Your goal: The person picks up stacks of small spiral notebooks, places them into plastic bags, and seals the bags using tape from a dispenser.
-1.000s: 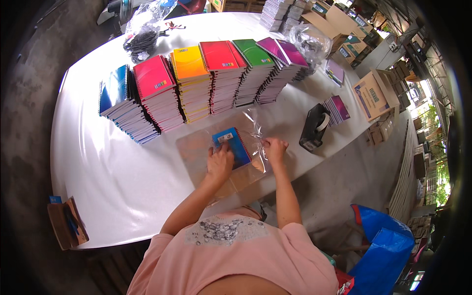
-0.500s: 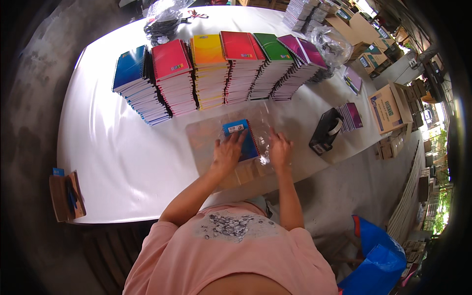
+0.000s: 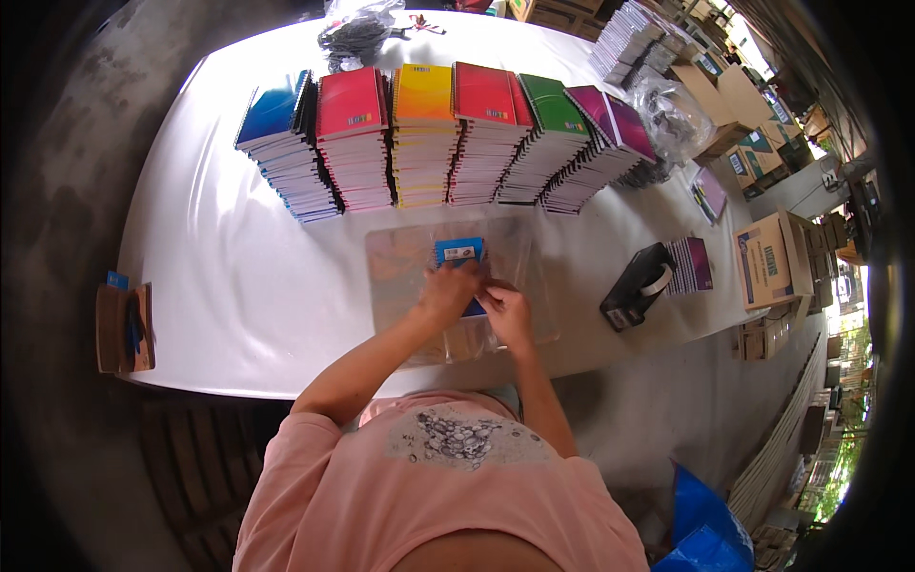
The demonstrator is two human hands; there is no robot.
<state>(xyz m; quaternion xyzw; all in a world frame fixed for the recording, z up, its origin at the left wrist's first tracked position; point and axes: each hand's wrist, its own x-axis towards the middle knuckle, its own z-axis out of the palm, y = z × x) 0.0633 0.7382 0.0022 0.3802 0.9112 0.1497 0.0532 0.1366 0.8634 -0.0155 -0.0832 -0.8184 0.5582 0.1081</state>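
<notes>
A small blue spiral notebook (image 3: 461,250) with a white label at its top lies on clear plastic sheets (image 3: 396,286) in front of me. My left hand (image 3: 448,291) lies over the notebook's middle with its fingers bent toward the right; its fingertips are partly hidden. At the notebook's right edge my right hand (image 3: 506,311) is closed in a pinch, close against the left fingers. What the fingertips hold is too small to make out. Beyond the sheets stand tall stacks of spiral notebooks, among them blue (image 3: 274,107), yellow (image 3: 424,93) and green (image 3: 553,105) ones.
To the right stand a black tape dispenser (image 3: 634,291) and a short pile of purple notebooks (image 3: 693,265). A brown holder (image 3: 124,327) sits at the table's left edge. Bagged black items (image 3: 355,38) lie at the back. Cardboard boxes (image 3: 770,259) stand beyond the right edge.
My right hand has moved left, from the plastic beside the notebook to the notebook's edge. My left fingers, stretched over the cover before, are now bent. The view has shifted slightly.
</notes>
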